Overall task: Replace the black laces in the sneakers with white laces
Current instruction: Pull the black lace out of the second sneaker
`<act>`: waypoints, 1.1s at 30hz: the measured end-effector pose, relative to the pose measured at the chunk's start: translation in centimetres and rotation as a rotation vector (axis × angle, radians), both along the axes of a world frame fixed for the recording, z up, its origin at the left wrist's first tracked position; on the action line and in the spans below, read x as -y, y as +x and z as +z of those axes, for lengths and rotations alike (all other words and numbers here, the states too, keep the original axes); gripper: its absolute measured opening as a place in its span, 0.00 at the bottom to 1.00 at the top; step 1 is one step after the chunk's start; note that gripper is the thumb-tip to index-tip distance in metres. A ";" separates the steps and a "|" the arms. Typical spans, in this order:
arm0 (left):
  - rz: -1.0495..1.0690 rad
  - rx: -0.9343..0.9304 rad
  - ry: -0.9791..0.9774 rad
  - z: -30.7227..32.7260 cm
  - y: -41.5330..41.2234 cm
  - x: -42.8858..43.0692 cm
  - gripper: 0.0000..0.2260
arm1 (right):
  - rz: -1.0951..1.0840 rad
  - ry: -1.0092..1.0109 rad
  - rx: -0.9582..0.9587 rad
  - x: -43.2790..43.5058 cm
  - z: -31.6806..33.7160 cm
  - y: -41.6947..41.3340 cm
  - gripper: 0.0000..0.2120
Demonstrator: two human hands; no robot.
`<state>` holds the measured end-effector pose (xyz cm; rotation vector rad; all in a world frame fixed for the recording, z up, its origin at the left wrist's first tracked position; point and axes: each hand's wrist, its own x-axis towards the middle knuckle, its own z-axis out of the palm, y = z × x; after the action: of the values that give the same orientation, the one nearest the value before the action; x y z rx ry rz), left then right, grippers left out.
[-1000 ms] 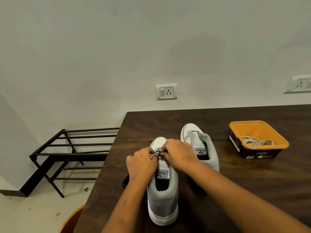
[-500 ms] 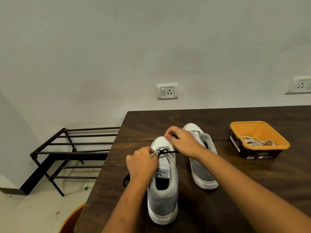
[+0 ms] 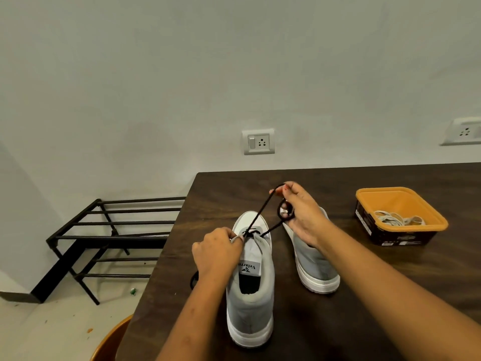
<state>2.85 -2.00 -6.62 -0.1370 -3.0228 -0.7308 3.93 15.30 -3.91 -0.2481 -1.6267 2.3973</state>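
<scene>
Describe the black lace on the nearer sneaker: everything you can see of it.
The black lace is a thin, dark, cord-like string, threaded only through the front eyelets of the grey sneaker. Two taut strands rise from there, away and rightward, to the right hand: one is pinched at the fingertips, the other is looped round a finger. The left hand pinches the sneaker's upper beside those eyelets.

Right hand [image 3: 299, 214] pinches black lace [image 3: 263, 214] raised from near sneaker [image 3: 251, 290]; left hand [image 3: 216, 252] grips its eyelets, on tabletop [image 3: 390, 282].
</scene>
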 end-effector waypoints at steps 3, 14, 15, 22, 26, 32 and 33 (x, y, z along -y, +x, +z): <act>-0.001 0.011 -0.003 -0.1 0.0 0.0 0.12 | -0.014 -0.260 -0.030 0.6 0.5 0.1 0.13; -0.002 0.034 -0.036 -0.2 -0.1 -0.1 0.13 | 0.339 1.692 0.122 2.4 -1.7 -0.2 0.12; -0.003 0.037 -0.033 -0.2 -0.1 -0.1 0.13 | 0.329 1.731 0.156 2.5 -1.8 -0.2 0.12; 0.005 0.022 -0.035 -0.3 -0.2 0.1 0.15 | 0.115 0.634 0.013 0.8 0.1 0.2 0.10; -0.012 -0.009 -0.038 -0.5 0.1 -0.1 0.13 | 0.074 -0.096 0.019 -1.3 2.0 0.4 0.15; -0.208 -0.243 -0.117 -1.2 -0.1 -1.3 0.17 | 0.000 0.149 0.169 -0.4 0.5 0.5 0.15; -0.238 -0.252 -0.147 -1.3 -0.2 -1.6 0.16 | -0.011 0.184 0.188 -0.3 0.3 0.3 0.11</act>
<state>2.69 -0.44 -7.95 -0.5554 -2.8417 -0.4598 4.26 15.61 -3.64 -0.4590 -1.9083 2.2558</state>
